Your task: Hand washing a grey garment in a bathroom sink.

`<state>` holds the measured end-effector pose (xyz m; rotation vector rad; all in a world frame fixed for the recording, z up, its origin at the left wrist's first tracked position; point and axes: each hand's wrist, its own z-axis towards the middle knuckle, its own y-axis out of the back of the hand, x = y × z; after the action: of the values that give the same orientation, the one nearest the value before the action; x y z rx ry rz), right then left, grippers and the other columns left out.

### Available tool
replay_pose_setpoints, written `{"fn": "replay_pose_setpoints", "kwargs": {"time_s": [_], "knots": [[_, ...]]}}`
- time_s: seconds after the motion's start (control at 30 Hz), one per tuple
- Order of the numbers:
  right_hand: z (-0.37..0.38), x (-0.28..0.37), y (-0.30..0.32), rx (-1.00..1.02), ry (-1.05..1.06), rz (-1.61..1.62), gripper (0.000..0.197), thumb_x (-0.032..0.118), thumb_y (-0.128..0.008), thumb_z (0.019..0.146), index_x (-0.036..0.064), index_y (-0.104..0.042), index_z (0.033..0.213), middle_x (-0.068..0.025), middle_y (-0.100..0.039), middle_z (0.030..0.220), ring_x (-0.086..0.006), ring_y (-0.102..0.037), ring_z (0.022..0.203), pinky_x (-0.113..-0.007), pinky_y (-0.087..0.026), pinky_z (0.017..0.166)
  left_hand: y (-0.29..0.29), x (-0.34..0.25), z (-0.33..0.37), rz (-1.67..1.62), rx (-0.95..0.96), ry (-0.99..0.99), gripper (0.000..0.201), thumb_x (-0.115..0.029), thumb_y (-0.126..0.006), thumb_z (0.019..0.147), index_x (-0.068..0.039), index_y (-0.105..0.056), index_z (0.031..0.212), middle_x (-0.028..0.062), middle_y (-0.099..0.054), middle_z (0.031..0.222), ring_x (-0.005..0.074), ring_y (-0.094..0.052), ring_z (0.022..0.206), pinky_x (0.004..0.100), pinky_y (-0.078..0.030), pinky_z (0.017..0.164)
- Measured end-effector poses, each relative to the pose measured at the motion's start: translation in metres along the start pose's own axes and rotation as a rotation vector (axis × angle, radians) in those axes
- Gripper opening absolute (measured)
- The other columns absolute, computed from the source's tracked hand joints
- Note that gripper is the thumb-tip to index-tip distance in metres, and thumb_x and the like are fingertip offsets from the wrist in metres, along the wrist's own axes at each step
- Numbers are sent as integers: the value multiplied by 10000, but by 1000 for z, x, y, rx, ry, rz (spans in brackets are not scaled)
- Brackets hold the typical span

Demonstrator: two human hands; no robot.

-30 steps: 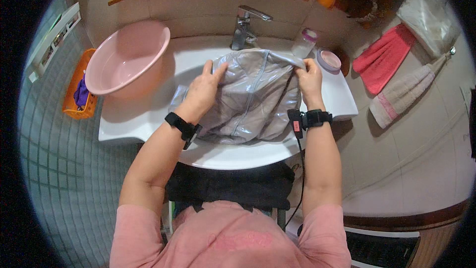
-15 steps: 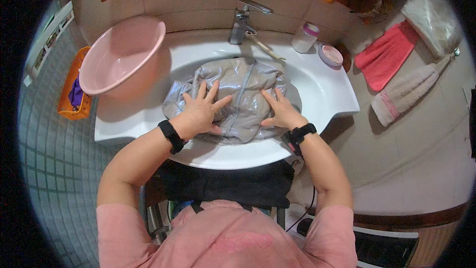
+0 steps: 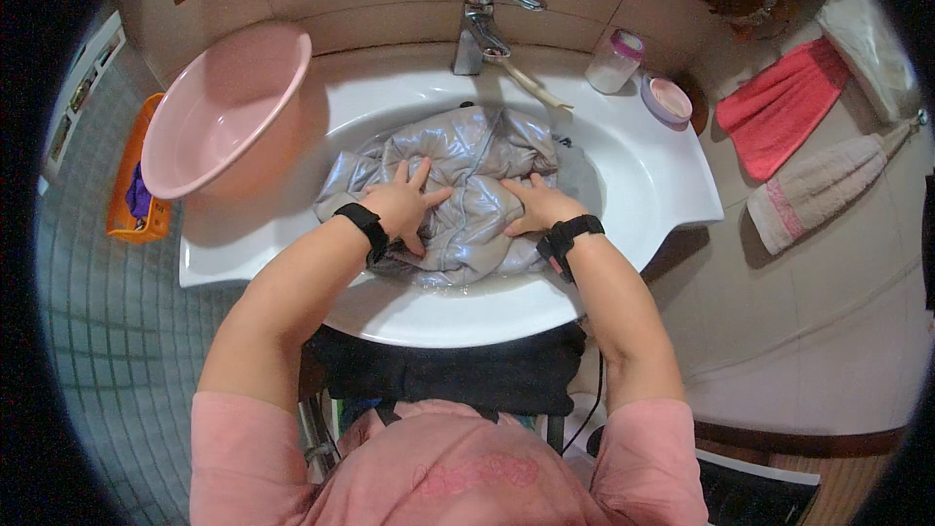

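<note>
A shiny grey padded jacket (image 3: 467, 166) with a zip line down its middle lies bunched and wet in the white washbasin (image 3: 623, 175). Water shows around its edges. On the jacket's left part my left hand (image 3: 402, 206) presses down, fingers spread. My right hand (image 3: 543, 206) pushes on its right part, fingers also apart, the thumb toward the middle. Neither hand is gripping the cloth. Both wrists wear black straps. Above the basin's far side stands a chrome faucet (image 3: 479, 34), with a pale hose hanging from it.
A pink plastic tub (image 3: 229, 112) leans on the basin's left ledge, beside an orange basket (image 3: 136, 219). At the back right are a lidded jar (image 3: 614, 63) and a small round dish (image 3: 668, 99). Red (image 3: 784, 107) and beige towels (image 3: 808, 197) hang on the right wall.
Both hands have pressed deeper into the jacket, which is now more crumpled and folded toward the middle. The view has shifted slightly.
</note>
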<state>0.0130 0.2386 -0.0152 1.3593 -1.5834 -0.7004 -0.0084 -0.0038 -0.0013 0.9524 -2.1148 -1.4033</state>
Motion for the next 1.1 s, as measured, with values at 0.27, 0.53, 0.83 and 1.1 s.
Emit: {"fn": "replay_pose_setpoints", "kwargs": {"time_s": [0.27,0.53,0.83,1.1], "knots": [[11,2,8,58,-42,-7,871,322,-757,610,271,-295,1347,-239,-156,1407,-387,-313,1242,-411,-325,1000,-2,5,19,19,63,-25,1068,-446,-784,507,-245,-202,1379,282,-40,1408,530,-187,1232,489,-324,986],[18,11,14,66,-74,-68,886,286,-771,591,262,-303,1343,-241,-210,1384,-384,-355,1213,-407,-358,979,-23,13,44,62,6,34,801,-286,-657,731,-351,-186,1375,166,-23,1451,434,-143,1295,482,-346,975],[28,10,7,17,-103,-165,797,241,-730,654,247,-307,1329,-234,-326,1308,-397,-432,1139,-426,-399,937,-20,9,47,14,-36,57,734,-274,-638,719,-288,-272,1355,208,-68,1438,449,-176,1282,472,-348,978],[-28,39,12,-372,219,-369,433,338,-675,694,1,-597,953,-152,-601,916,-305,-558,930,-385,-467,760,-3,7,13,10,-251,-53,422,-385,-669,671,-49,-659,926,131,-586,1061,285,-513,1062,474,-441,778]]}}
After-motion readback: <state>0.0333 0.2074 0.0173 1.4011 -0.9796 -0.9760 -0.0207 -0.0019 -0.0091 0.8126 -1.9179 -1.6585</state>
